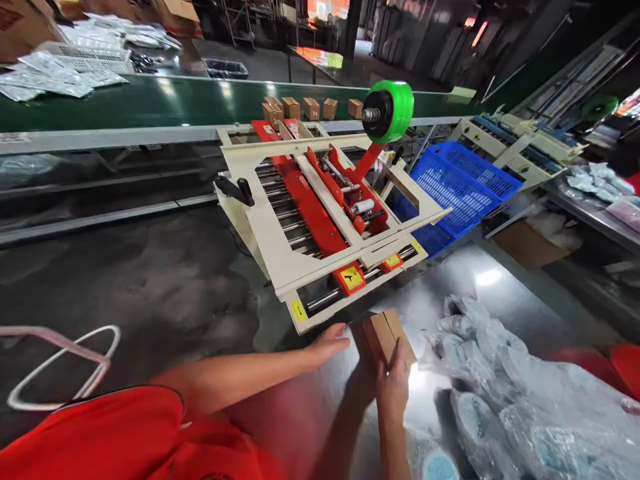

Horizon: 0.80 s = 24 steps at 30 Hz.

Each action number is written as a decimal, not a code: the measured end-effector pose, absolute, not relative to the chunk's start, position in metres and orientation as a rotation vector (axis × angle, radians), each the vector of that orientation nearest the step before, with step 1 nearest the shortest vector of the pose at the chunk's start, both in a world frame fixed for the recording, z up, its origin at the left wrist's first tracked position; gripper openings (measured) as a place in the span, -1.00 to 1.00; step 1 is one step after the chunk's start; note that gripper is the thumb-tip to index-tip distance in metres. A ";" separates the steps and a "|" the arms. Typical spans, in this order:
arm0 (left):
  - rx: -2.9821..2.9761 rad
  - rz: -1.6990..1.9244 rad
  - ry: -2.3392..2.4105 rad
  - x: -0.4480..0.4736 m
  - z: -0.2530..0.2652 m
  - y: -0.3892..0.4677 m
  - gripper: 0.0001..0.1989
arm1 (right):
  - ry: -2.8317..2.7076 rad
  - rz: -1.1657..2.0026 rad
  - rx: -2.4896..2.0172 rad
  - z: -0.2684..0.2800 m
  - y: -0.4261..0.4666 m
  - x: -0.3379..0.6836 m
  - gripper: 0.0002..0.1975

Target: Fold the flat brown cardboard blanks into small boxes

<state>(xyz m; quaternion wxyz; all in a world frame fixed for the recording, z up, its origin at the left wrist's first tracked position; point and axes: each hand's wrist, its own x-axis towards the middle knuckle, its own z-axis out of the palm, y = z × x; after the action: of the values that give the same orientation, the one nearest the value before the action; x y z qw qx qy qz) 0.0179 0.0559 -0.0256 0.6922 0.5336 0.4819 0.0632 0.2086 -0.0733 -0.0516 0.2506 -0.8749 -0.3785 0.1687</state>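
Observation:
A small brown cardboard box [393, 333] stands on the shiny metal table [325, 400], its top flaps closed along a seam. My right hand [393, 380] grips its near side, thumb and fingers pressed on the cardboard. To the left of the box, my left hand [327, 345] is off it, fingers stretched out and nothing in them. Just beyond both hands is a carton taping machine [320, 247] with a cream frame, red guides, metal rollers and a green tape roll [400, 110] on top. Several plastic-wrapped packs [500, 373] with pale blue contents lie right of the box.
Several small closed boxes [311, 108] sit on the green conveyor belt [200, 100] behind the machine. Blue plastic crates [450, 187] stand to its right. A person's red sleeve [625, 367] shows at the right edge. Silvery packets [50, 77] lie at far left.

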 end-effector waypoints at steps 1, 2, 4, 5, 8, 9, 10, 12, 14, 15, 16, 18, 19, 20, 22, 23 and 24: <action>1.181 0.138 1.105 0.009 -0.028 0.056 -0.19 | -1.035 0.468 -2.372 -0.047 -0.043 0.224 -0.22; 1.163 0.131 1.129 -0.001 -0.032 0.055 -0.17 | -1.039 0.478 -2.362 -0.043 -0.013 0.236 -0.23; 1.118 0.139 1.156 -0.022 -0.044 0.046 -0.17 | -1.056 0.503 -2.327 -0.037 0.042 0.252 -0.25; 1.096 0.151 1.168 -0.031 -0.052 0.041 -0.18 | -1.067 0.517 -2.302 -0.035 0.066 0.256 -0.25; 1.063 0.183 1.173 -0.046 -0.071 0.032 -0.24 | -1.106 0.578 -2.195 -0.033 0.124 0.258 -0.23; 1.063 0.179 1.169 -0.047 -0.074 0.032 -0.26 | -1.124 0.608 -2.143 -0.033 0.138 0.255 -0.22; 1.066 0.165 1.167 -0.046 -0.076 0.034 -0.28 | -1.144 0.643 -2.084 -0.033 0.148 0.251 -0.20; 1.089 0.130 1.163 -0.040 -0.077 0.039 -0.31 | -1.154 0.708 -1.973 -0.029 0.154 0.240 -0.10; 1.126 0.101 1.159 -0.032 -0.074 0.044 -0.33 | -1.103 0.737 -1.913 -0.023 0.135 0.231 0.00; 1.146 0.097 1.152 -0.029 -0.072 0.045 -0.32 | -1.059 0.726 -1.900 -0.018 0.114 0.229 0.02; 1.163 0.095 1.141 -0.026 -0.070 0.044 -0.30 | -1.007 0.683 -1.899 -0.013 0.086 0.229 0.01; 1.199 0.078 1.090 -0.019 -0.066 0.038 -0.25 | -0.890 0.469 -1.995 0.001 0.004 0.237 -0.09; 1.222 0.058 1.047 -0.015 -0.065 0.032 -0.26 | -0.807 0.321 -2.085 0.010 -0.048 0.242 -0.13; 1.247 0.031 0.993 -0.009 -0.064 0.025 -0.28 | -0.706 0.149 -2.210 0.019 -0.105 0.246 -0.13; 1.297 -0.047 0.853 0.008 -0.062 0.006 -0.34 | -0.432 -0.076 -2.411 0.037 -0.224 0.246 -0.08; 1.322 -0.096 0.774 0.018 -0.060 -0.007 -0.36 | -0.299 -0.150 -2.482 0.043 -0.279 0.242 -0.03; 1.346 -0.149 0.698 0.030 -0.057 -0.021 -0.36 | -0.148 -0.201 -2.556 0.046 -0.328 0.235 -0.02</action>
<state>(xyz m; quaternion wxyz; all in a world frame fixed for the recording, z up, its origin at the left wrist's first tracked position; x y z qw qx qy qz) 0.0296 -0.0205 -0.0570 0.7237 0.6097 0.3161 -0.0674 0.2350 -0.3283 0.0461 0.2827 -0.9547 -0.0553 -0.0751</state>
